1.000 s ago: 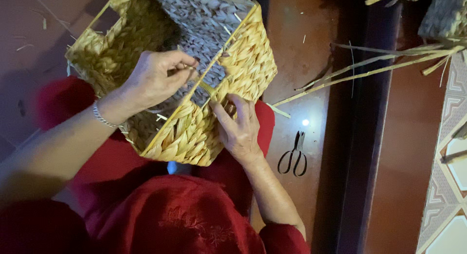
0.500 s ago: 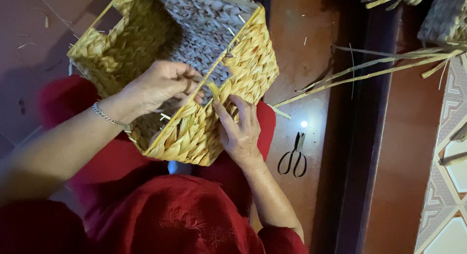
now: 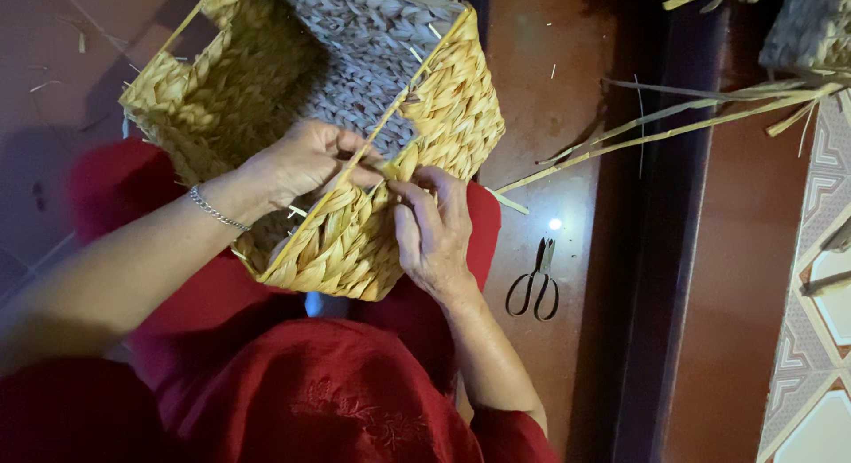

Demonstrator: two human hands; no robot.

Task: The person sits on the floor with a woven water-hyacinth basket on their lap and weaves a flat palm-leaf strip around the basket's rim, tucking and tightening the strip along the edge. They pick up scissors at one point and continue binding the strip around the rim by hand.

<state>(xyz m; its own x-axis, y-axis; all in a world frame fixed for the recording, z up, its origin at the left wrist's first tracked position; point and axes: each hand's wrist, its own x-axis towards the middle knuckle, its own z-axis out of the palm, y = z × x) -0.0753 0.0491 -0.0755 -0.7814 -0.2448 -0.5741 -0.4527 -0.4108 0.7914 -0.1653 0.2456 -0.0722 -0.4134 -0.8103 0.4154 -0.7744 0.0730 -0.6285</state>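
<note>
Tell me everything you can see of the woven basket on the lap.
The woven basket is box-shaped, plaited from yellow straw-like strands, its inner panel greyer. It lies tilted on the lap, opening towards the camera, with a cut-out notch in its far wall. The left hand reaches inside near the rim; the right hand presses the outer wall.

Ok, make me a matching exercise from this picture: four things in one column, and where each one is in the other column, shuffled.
Things:
1. woven basket
2. scissors
3. bracelet
4. loose straw stalks

Places:
A. lying on the floor, stretching toward the picture's upper right
B. on the wrist of the left hand
C. on the person's lap, with the right hand at its rim
D. on the floor beside the person's right arm

Pairs: 1-C, 2-D, 3-B, 4-A
</note>
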